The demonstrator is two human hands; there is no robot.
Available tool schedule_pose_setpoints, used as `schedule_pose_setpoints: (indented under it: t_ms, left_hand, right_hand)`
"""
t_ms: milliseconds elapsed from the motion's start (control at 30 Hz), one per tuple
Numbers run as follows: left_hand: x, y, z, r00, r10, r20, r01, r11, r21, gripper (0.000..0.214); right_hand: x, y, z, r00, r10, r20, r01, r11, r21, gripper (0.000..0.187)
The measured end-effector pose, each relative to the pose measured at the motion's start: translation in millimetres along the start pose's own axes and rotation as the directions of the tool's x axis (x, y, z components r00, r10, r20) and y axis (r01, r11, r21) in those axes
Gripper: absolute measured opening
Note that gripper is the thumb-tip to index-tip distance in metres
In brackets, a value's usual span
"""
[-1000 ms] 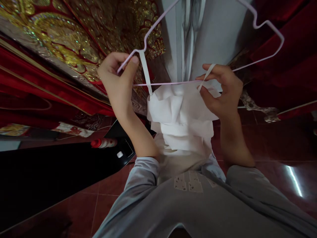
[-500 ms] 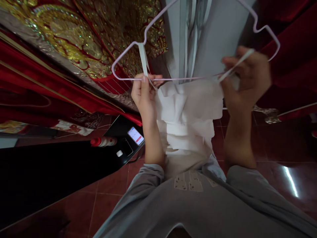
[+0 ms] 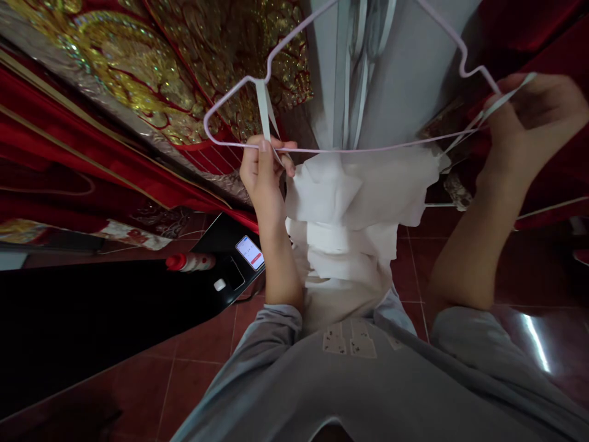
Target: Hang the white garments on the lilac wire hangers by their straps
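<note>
Red clothing thick with gold sequins (image 3: 138,67) filled the upper left, and dark red cloth (image 3: 547,37) hung at the upper right. The wearer's grey shirt (image 3: 350,387) spread across the bottom, above a floor of red tiles (image 3: 197,380). A black worktop (image 3: 101,319) ran along the left side. Behind the work stood a pale grey surface (image 3: 414,80).

In the centre, between the two hands, a layered white garment (image 3: 359,196) hung just below the lower bar of a pink hanger (image 3: 350,151). The left hand (image 3: 264,169) pinched that bar near its left end, thumb in front and fingers behind, with the left strap (image 3: 263,107) running up from it and looped over the hanger's left notch. The right hand (image 3: 529,116) pinched the right strap (image 3: 508,97) between thumb and fingers, holding it out taut at the hanger's right end, below the right notch; whether it also gripped the hanger could not be told.

On the worktop lay a red-capped bottle (image 3: 191,263), a phone with a lit screen (image 3: 250,253), a dark rectangular device (image 3: 234,274) and a small white case (image 3: 219,285).
</note>
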State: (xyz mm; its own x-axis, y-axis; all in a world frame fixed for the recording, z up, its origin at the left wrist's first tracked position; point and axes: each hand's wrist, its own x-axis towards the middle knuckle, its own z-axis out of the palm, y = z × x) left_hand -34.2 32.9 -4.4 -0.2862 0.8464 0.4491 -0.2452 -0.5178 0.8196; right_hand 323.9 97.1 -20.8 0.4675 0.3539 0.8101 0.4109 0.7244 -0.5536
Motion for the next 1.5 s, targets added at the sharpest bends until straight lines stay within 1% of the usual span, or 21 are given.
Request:
schedule_pose_setpoints:
  t_ms: [100, 267, 333, 433, 533, 633, 700, 767, 833, 900, 967, 1000, 1033, 1067, 1100, 1167, 1200, 1233, 1267, 1400, 1500]
  left_hand:
    - [-0.4, 0.2, -1.0, 0.998, 0.018, 0.052, -0.015, 0.997, -0.071, 0.026]
    - [-0.2, 1.4, -1.1, 0.998, -0.057, 0.020, 0.058, 0.997, -0.050, 0.024]
    - [0.5, 0.4, -1.6, 0.997, -0.073, 0.019, 0.074, 0.996, -0.055, 0.024]
    - [1.1, -1.3, -2.1, 0.997, -0.059, 0.044, 0.063, 0.994, -0.094, 0.026]
    - [0.2, -2.0, -2.1, 0.998, -0.056, 0.037, 0.060, 0.992, -0.108, 0.029]
    - [-1.0, -1.8, -1.7, 0.997, -0.075, 0.027, 0.077, 0.993, -0.089, 0.027]
    - [-1.7, -1.9, -1.3, 0.998, -0.059, 0.019, 0.060, 0.995, -0.075, 0.026]
    - [-2.2, -2.4, -1.3, 0.999, -0.038, 0.018, 0.039, 0.997, -0.062, 0.026]
    - [-2.4, -3.4, -1.9, 0.999, -0.037, 0.027, 0.039, 0.998, -0.048, 0.027]
    - [-2.6, -4.7, -3.1, 0.998, -0.040, 0.044, 0.042, 0.998, -0.042, 0.027]
    - [-2.9, -5.5, -4.1, 0.998, -0.030, 0.053, 0.033, 0.998, -0.051, 0.027]
    - [-3.2, -5.5, -4.2, 0.998, -0.025, 0.056, 0.029, 0.998, -0.057, 0.027]
    - [-3.7, -5.2, -3.9, 0.998, -0.022, 0.059, 0.025, 0.998, -0.062, 0.027]
    - [-4.3, -4.6, -3.3, 0.998, -0.020, 0.060, 0.024, 0.997, -0.068, 0.028]
    - [-5.2, -3.7, -2.3, 0.998, -0.021, 0.062, 0.026, 0.997, -0.074, 0.029]
    - [-7.7, -1.7, 0.2, 0.998, -0.019, 0.058, 0.023, 0.997, -0.073, 0.028]
    - [-9.2, -0.9, 1.4, 0.999, -0.014, 0.049, 0.017, 0.998, -0.064, 0.027]
    - [-10.9, -0.4, 2.4, 0.999, -0.008, 0.043, 0.011, 0.999, -0.052, 0.025]
    - [-12.7, -0.4, 2.8, 0.999, 0.002, 0.042, 0.000, 0.999, -0.043, 0.023]
    - [-20.6, -4.1, -1.4, 0.995, 0.089, 0.046, -0.090, 0.995, 0.034, 0.019]
    - [-27.4, -4.1, -7.8, 0.994, 0.102, 0.028, -0.105, 0.978, 0.178, 0.025]
  right_hand:
    - [2.2, -11.7, 19.9, 0.996, -0.059, 0.066, 0.060, 0.998, -0.013, 0.010]
    - [2.4, -34.4, 36.2, 0.978, -0.096, 0.183, 0.100, 0.995, -0.013, 0.020]
    - [2.5, -40.6, 39.0, 0.979, -0.071, 0.192, 0.077, 0.997, -0.026, 0.022]
    - [8.0, -47.2, 41.0, 0.988, -0.066, 0.137, 0.067, 0.998, 0.001, 0.025]
    - [19.8, -53.0, 43.2, 0.991, -0.058, 0.121, 0.053, 0.998, 0.041, 0.027]
    - [30.4, -59.9, 47.3, 0.986, -0.067, 0.155, 0.064, 0.998, 0.024, 0.020]
    - [32.3, -66.6, 49.9, 0.971, -0.094, 0.222, 0.091, 0.996, 0.025, 0.024]
    - [28.9, -75.8, 51.5, 0.943, -0.124, 0.308, 0.118, 0.992, 0.036, 0.029]
    - [21.2, -87.7, 52.3, 0.926, -0.177, 0.335, 0.168, 0.984, 0.055, 0.036]
    - [11.4, -102.0, 53.3, 0.924, -0.262, 0.280, 0.245, 0.965, 0.094, 0.033]
    - [1.1, -117.1, 55.6, 0.928, -0.311, 0.205, 0.290, 0.949, 0.128, 0.020]
    - [-4.0, -124.1, 57.3, 0.929, -0.311, 0.200, 0.287, 0.948, 0.137, 0.017]
    - [-9.4, -130.1, 59.4, 0.925, -0.293, 0.242, 0.268, 0.954, 0.131, 0.016]
    - [-15.0, -134.9, 61.7, 0.904, -0.264, 0.335, 0.238, 0.964, 0.118, 0.018]
    - [-21.2, -138.2, 63.9, 0.860, -0.232, 0.455, 0.208, 0.973, 0.103, 0.020]
    - [-35.1, -140.2, 67.5, 0.716, -0.181, 0.674, 0.179, 0.981, 0.073, 0.022]
    - [-42.6, -139.3, 68.4, 0.655, -0.156, 0.740, 0.176, 0.983, 0.052, 0.023]
    - [-50.2, -137.6, 68.6, 0.625, -0.132, 0.769, 0.176, 0.984, 0.025, 0.023]
    - [-57.4, -135.6, 68.0, 0.630, -0.112, 0.768, 0.179, 0.984, -0.003, 0.023]
    - [-75.7, -130.1, 61.9, 0.713, -0.021, 0.700, 0.157, 0.979, -0.131, 0.026]
    - [-77.4, -129.9, 60.3, 0.708, 0.019, 0.706, 0.143, 0.975, -0.170, 0.026]
